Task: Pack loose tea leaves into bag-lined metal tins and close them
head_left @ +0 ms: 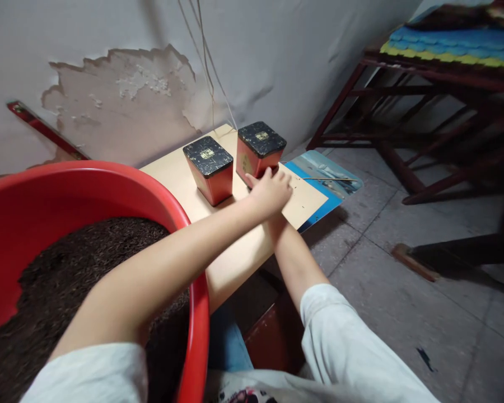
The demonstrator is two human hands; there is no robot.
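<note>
Two red square tins with black lids stand on a pale board (180, 168): one tin (208, 169) on the left, the other tin (258, 148) on the right. My left hand (271, 190) reaches across, its fingers closed and pressed against the base of the right tin. My right hand (277, 223) lies beneath the left one and is almost wholly hidden, so its fingers do not show. A big red basin (193, 313) filled with dark loose leaves (67, 268) sits at my left.
A blue printed sheet (331, 173) pokes out from under the board on the grey tile floor. A dark red wooden frame (403, 112) with a blue and yellow mat stands at the right. The wall behind has peeling plaster and hanging wires.
</note>
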